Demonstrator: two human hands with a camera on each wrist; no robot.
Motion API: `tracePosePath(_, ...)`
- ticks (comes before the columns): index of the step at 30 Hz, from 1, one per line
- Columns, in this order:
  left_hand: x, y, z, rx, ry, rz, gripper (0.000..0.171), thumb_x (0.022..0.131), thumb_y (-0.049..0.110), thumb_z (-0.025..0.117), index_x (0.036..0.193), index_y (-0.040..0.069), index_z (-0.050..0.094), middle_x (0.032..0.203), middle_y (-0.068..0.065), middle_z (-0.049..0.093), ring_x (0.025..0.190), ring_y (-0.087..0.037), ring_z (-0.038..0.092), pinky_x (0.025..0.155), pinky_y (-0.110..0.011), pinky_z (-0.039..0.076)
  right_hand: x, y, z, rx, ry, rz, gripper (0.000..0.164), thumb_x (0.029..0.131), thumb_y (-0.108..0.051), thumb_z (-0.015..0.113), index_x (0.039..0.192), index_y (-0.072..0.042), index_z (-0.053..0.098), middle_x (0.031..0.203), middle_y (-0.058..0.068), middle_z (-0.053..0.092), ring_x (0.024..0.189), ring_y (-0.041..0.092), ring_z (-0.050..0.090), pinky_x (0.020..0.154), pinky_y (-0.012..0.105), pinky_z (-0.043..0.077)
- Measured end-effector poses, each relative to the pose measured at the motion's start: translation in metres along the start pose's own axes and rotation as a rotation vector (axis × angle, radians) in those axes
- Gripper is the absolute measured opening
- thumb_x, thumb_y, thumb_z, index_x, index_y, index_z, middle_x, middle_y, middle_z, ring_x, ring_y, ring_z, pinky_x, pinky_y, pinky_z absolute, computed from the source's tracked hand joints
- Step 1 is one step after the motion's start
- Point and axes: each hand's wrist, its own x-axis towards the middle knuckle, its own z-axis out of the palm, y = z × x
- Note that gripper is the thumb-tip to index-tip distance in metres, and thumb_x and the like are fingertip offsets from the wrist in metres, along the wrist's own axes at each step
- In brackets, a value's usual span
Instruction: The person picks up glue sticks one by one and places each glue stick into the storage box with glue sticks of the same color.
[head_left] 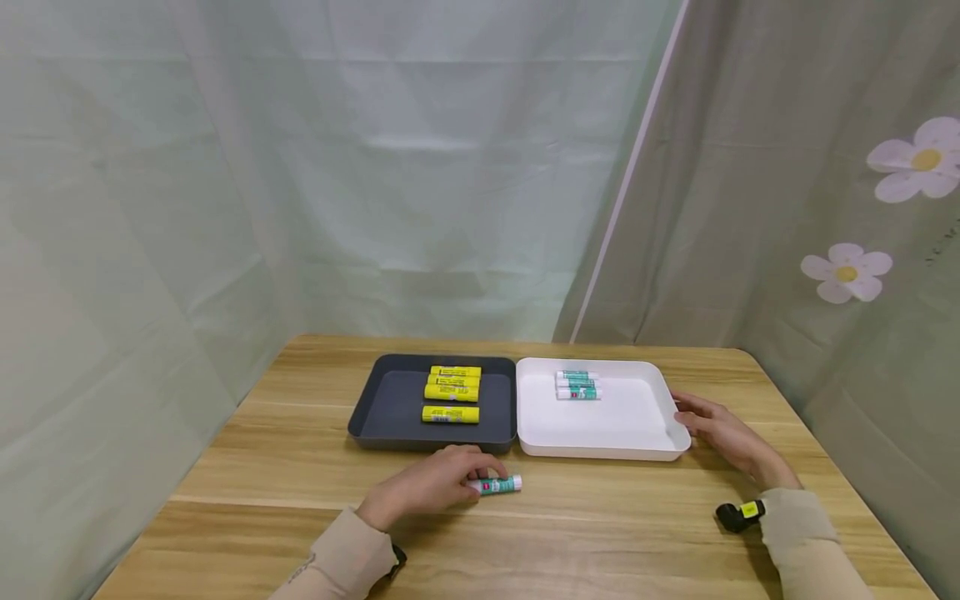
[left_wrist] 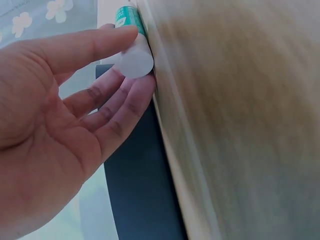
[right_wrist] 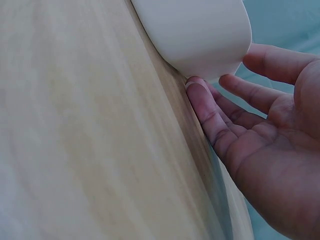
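Near the front of the table, my left hand (head_left: 442,481) pinches a green-and-white glue stick (head_left: 501,484) between thumb and fingers. In the left wrist view, the white end of this glue stick (left_wrist: 136,62) faces the camera, low by the tabletop. My right hand (head_left: 723,433) touches the right side of a white tray (head_left: 630,417), its fingers fairly straight. The right wrist view shows those fingertips (right_wrist: 197,90) against the tray's rounded corner. Inside the white tray, several green-and-white glue sticks (head_left: 578,393) lie together at the back.
A dark grey tray (head_left: 390,400) stands left of the white one, side against side. It holds several yellow tubes (head_left: 450,415) lying crosswise, the front one apart from the others. Wooden tabletop (head_left: 585,525) extends in front of both trays; curtains (head_left: 450,167) hang behind.
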Motion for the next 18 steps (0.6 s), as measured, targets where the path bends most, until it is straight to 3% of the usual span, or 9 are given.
tracePosePath(12,0.0012,-0.0008,-0.002,-0.066,0.0,-0.01,0.041,0.097,0.006,0.07,0.13,0.03,0.071,0.124,0.009,0.065,0.107,-0.012,0.054,0.097,-0.036,0.047,0.0006,-0.0003,0.0018,0.007,-0.002,-0.012,0.07,0.11,-0.026,0.054,0.162,0.006,0.021,0.165,0.033,0.023,0.146,0.041,0.031,0.094,0.012,0.041)
tracePosePath(14,0.0033,-0.0016,-0.0024,-0.073,0.004,0.0,0.041,0.098,0.006,0.07,0.131,0.03,0.071,0.124,0.009,0.065,0.106,-0.01,0.055,0.097,-0.034,0.048,0.0004,0.0,0.0012,0.007,-0.006,-0.023,0.07,0.11,-0.025,0.054,0.162,0.007,0.02,0.164,0.035,0.023,0.144,0.035,0.036,0.094,0.012,0.042)
tracePosePath(18,0.0092,-0.0012,-0.0047,-0.078,0.018,0.039,0.041,0.099,0.005,0.068,0.133,0.028,0.071,0.119,0.01,0.065,0.101,-0.006,0.056,0.091,-0.028,0.05,0.0001,-0.001,0.0003,0.008,0.001,-0.003,0.071,0.109,-0.027,0.055,0.163,0.005,0.02,0.165,0.033,0.022,0.145,0.037,0.034,0.095,0.012,0.04)
